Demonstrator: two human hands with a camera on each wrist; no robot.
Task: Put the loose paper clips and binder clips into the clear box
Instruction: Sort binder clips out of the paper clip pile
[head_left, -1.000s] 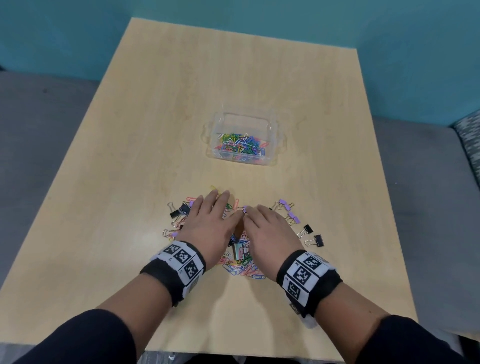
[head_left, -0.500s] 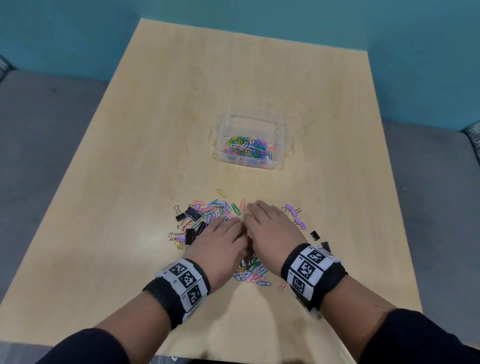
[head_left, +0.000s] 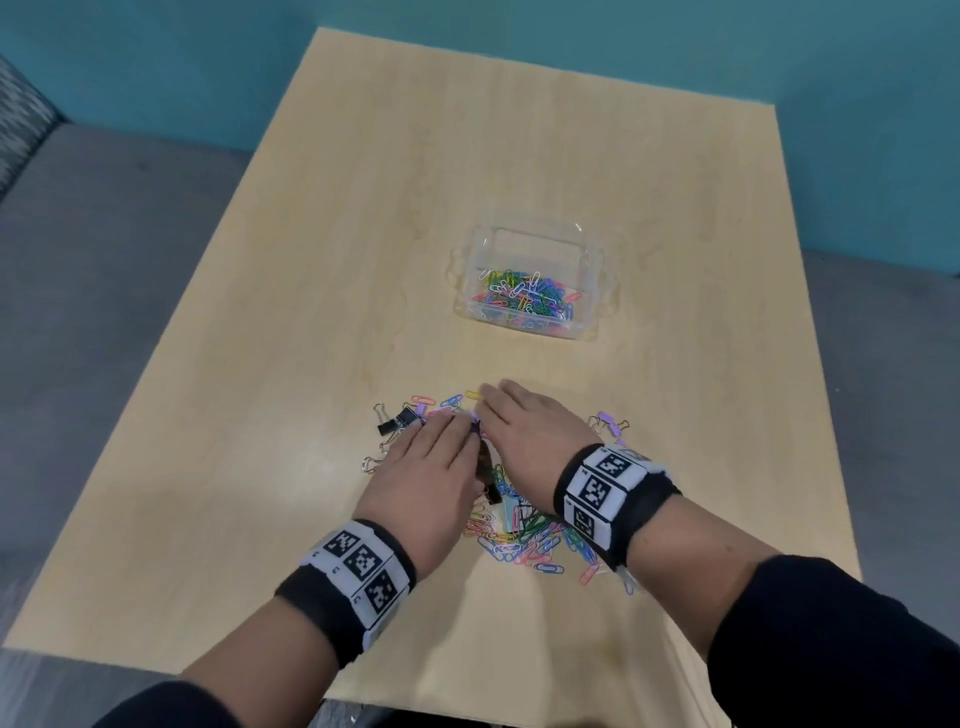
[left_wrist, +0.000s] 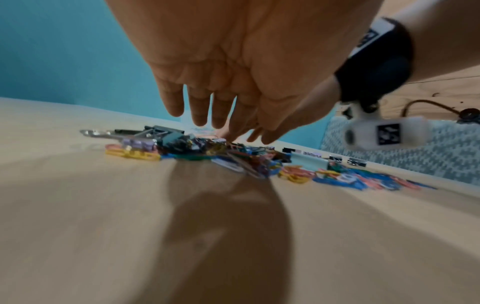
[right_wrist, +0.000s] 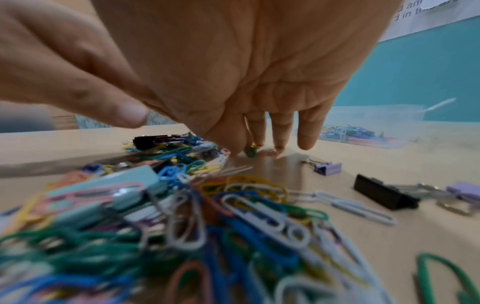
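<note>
While the loose paper clips (head_left: 524, 535) and binder clips (head_left: 397, 418) lie heaped toward the table's (head_left: 260, 415) near edge, I see my left hand (head_left: 431, 467) and right hand (head_left: 530, 436) flat over them, fingers straight, gripping nothing. Farther back, mid-table, stands the clear box (head_left: 535, 244), already holding coloured clips.

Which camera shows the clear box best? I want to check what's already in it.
The head view: the clear box is seen from above, holding coloured paper clips. The right wrist view shows only its blurred side, and the left wrist view doesn't show it.

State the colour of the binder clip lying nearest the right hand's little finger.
The binder clip is pale purple with silver wire handles; the right wrist view shows it best.
</note>
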